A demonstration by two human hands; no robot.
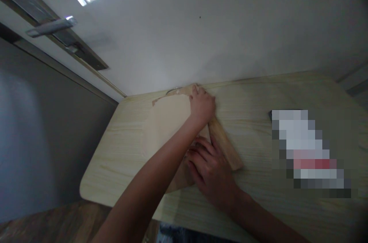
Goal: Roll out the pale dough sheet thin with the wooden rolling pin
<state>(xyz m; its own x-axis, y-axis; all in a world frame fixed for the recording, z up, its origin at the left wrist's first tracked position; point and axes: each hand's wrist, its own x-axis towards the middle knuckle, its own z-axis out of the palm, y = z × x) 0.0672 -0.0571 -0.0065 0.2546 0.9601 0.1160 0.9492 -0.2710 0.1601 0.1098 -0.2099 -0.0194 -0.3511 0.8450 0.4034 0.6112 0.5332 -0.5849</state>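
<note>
On the light wooden table lies a wooden board (227, 145), its long edge showing at the right. A pale flat sheet (169, 120), perhaps dough or paper, covers much of it and reaches past its left side. My left hand (202, 103) rests at the sheet's upper right edge, its arm crossing over the sheet. Lower down, my right hand (211, 164) has bent fingers at the sheet's right edge; what lies under the fingertips is too small to make out.
A blurred-out rectangular object (309, 151) lies on the table (112, 151) to the right. Behind the table stands a white door (161, 43) with a metal handle (53, 26) at the upper left.
</note>
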